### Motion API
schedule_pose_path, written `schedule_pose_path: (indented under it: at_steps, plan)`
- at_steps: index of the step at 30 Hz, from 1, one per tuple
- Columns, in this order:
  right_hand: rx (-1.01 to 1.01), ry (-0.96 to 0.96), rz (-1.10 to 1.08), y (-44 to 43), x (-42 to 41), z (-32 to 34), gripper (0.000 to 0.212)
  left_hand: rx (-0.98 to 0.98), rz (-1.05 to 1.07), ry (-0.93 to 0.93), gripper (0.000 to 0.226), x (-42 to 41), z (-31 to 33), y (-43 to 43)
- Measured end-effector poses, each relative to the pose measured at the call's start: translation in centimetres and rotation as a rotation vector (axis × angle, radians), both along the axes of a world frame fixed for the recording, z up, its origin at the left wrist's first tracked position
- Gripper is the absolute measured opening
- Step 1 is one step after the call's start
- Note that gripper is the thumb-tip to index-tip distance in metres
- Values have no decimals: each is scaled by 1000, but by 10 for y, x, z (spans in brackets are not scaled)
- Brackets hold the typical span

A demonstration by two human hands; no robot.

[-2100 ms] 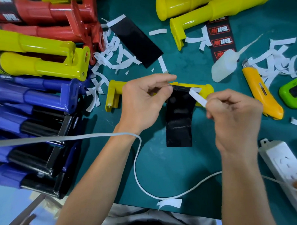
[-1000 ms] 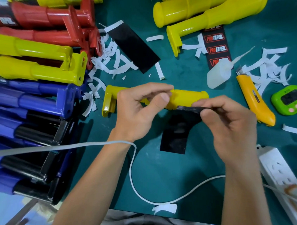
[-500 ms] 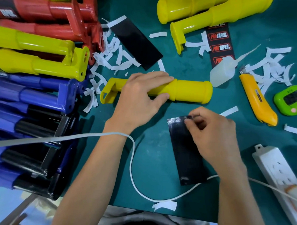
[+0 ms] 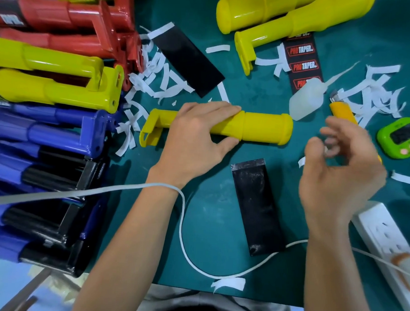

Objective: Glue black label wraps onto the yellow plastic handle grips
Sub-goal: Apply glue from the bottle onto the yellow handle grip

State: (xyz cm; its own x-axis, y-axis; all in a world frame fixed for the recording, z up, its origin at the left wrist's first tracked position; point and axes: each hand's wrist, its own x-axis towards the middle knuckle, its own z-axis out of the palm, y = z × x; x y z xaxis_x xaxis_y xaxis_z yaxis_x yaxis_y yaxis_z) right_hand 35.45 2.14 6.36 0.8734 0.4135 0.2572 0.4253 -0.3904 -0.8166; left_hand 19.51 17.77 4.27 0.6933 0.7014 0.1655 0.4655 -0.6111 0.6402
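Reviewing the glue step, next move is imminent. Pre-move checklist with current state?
1. Yellow grip steadied: ok, left hand holds it on the mat.
2. Right hand free: ok, raised, fingers loose, nothing seen in it, though blurred.
3. Black label in reach: ok, flat on the mat, apart from the grip.
4. Glue on the label: cannot tell; the surface is shiny with whitish smears.
5. Glue bottle at hand: ok, lying on its side by the grip's far end.
6. Label free of clutter: not ok, white cable runs against its near corner.
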Motion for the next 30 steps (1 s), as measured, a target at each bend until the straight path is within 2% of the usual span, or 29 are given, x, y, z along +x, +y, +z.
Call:
schedule_pose_path:
  at_steps: [3, 6, 8, 10, 13, 17, 20, 26, 30]
  plan:
    - [23, 68, 65, 15, 18, 1, 59, 10, -1, -51, 54, 1, -3, 3]
    - [-67, 267, 197, 44, 38, 0, 78, 30, 14, -68, 50, 4, -6, 2]
    - [-148, 328, 234, 62, 43, -2, 68, 29, 30, -64, 51, 6, -7, 0]
    - [-205, 298, 222, 74, 44, -5, 46, 46, 29, -41, 54, 8, -7, -1]
    - [-165, 225, 197, 73, 39, -6, 24, 93, 31, 1, 60, 11, -9, -1]
    - [-14, 25, 160, 48, 31, -1, 24, 133, 37, 6, 64, 12, -11, 0]
    - [47, -35, 169, 33, 21, 0, 26, 151, 47, -10, 63, 13, -13, 2]
    - [28, 23, 126, 30, 18, -8, 39, 196, 64, -89, 61, 12, -19, -2]
    - [-67, 49, 130, 30, 18, -14, 30, 209, 90, -101, 59, 13, -17, 1]
